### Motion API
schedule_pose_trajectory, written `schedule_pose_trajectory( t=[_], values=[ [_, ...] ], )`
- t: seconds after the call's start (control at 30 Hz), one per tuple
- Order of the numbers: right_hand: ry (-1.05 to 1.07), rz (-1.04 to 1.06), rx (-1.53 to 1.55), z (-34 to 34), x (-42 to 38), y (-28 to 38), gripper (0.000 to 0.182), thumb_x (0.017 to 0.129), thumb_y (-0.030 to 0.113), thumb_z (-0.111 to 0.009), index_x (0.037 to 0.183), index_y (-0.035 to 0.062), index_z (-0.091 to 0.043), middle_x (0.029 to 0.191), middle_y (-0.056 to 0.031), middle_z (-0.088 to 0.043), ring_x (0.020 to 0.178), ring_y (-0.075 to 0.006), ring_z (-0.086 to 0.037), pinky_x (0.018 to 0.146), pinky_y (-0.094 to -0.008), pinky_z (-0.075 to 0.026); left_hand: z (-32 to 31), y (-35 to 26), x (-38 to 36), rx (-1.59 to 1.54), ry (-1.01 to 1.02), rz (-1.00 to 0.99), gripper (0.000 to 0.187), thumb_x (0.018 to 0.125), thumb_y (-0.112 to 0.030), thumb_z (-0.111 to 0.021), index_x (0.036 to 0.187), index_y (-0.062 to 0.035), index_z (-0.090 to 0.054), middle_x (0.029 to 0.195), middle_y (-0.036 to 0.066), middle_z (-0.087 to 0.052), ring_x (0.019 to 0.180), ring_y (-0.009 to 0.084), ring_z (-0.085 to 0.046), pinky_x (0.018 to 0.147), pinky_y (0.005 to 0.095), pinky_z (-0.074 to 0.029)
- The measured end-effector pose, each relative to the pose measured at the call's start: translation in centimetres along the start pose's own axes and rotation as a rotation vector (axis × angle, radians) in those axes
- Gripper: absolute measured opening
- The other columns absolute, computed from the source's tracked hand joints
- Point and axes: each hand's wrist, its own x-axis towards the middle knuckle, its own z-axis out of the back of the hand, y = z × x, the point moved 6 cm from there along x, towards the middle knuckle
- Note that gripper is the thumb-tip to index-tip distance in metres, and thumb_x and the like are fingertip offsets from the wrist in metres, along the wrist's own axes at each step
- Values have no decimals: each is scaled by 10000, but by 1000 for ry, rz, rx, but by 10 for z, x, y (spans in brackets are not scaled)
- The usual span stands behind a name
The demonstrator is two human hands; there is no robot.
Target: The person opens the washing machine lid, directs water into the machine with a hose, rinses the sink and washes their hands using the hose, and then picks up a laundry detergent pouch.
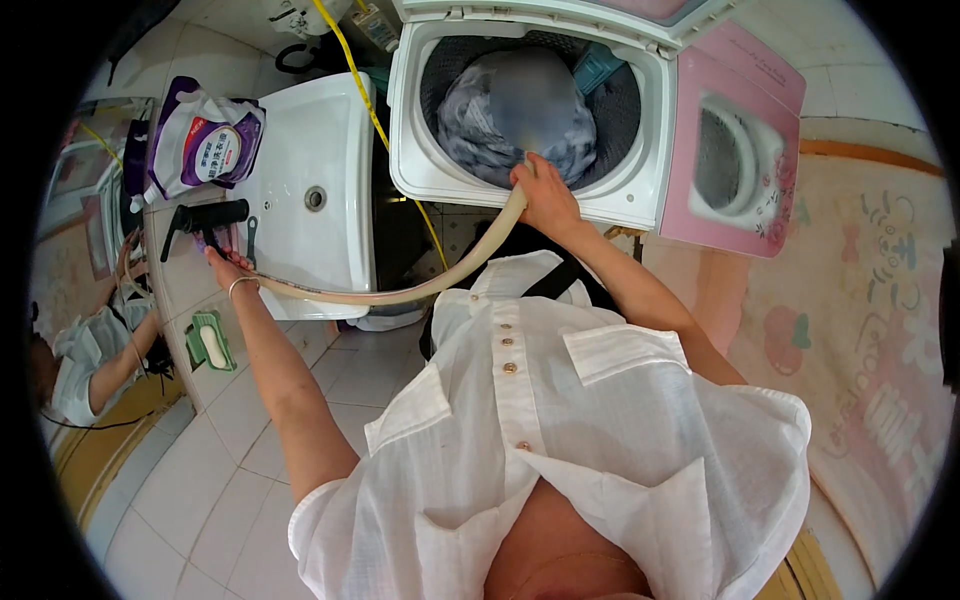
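A pale, flexible hose (380, 298) curves in front of the white sink (345, 180) between my two hands. My right hand (548, 200) is closed around its upper end, at the front rim of a white top-loading washing machine (530, 198). Inside the drum, grey and white laundry (470, 110) lies bunched, partly blurred. My left hand (230, 268) has curled fingers at the hose's other end, just below the black faucet (210, 215). Its fingertips and that end of the hose are partly hidden.
A purple and white detergent pouch (205, 145) stands behind the faucet. A green soap dish (212, 340) sits left of the sink. Right of the washer is a pink machine (770, 110). A yellow cord (375, 130) hangs between sink and washer. The washer lid (600, 15) is raised.
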Motion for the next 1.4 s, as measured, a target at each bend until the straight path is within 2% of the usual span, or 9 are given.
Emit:
schedule_pose_trajectory(
  t=[0.1,0.5,0.6,0.67,0.8,0.9,0.97,1.1,1.4],
  values=[
    [-42,16,-26,2,-1,2,523,565,132,-774,982,131,-459,1245,-220,-363,1087,-431,-420,895,-457,-412,-1,-1,0,-2,9,-4,453,818,-569,-502,664,-147,-444,507,-30,-373,412,100,-333,383,236,-268],
    [98,-21,-17,-10,3,-8,530,576,172,-771,997,119,-454,1211,-226,-391,1064,-436,-432,887,-465,-406,-1,0,0,17,30,-11,451,827,-569,-487,678,-146,-441,509,-26,-371,411,105,-339,381,241,-271],
    [31,-16,-38,-3,1,-1,528,575,152,-768,997,118,-454,1234,-221,-365,1076,-433,-420,886,-464,-408,-1,0,0,16,20,-9,453,825,-573,-488,677,-148,-440,508,-26,-370,408,105,-338,379,242,-270],
    [-85,80,-22,8,0,8,534,566,137,-770,996,118,-454,1247,-217,-345,1097,-429,-405,891,-461,-408,-1,0,-1,12,17,-6,453,824,-574,-489,677,-149,-440,507,-27,-369,408,105,-338,379,242,-271],
    [7,-9,-10,-1,0,0,536,564,132,-769,996,118,-453,1260,-219,-334,1111,-427,-399,898,-457,-407,-1,-1,-3,12,23,-10,450,825,-571,-491,677,-149,-439,508,-26,-369,409,105,-339,381,244,-274],
    [-123,111,-45,7,-2,7,538,564,133,-769,999,118,-451,1259,-222,-336,1102,-430,-410,893,-456,-413,-1,0,1,7,38,-11,449,826,-570,-492,679,-149,-438,511,-26,-370,413,103,-340,383,243,-275],
    [-41,11,-34,0,-1,2,534,567,140,-767,997,117,-451,1247,-226,-348,1086,-434,-424,879,-458,-422,2,2,3,3,55,-10,449,826,-570,-492,680,-150,-437,512,-26,-370,415,102,-340,384,241,-275],
    [-76,43,-33,3,-1,4,535,567,141,-767,998,115,-452,1227,-227,-363,1082,-437,-428,869,-460,-429,0,2,4,0,43,-14,444,829,-562,-494,681,-148,-439,512,-27,-371,419,101,-341,389,238,-274],
    [17,-48,-38,-4,0,-1,470,602,196,-750,958,134,-449,1234,-244,-388,1080,-455,-438,865,-454,-418,0,0,-2,-31,35,-28,434,836,-538,-505,670,-140,-449,506,-26,-376,418,101,-340,389,236,-272]
  ],
)
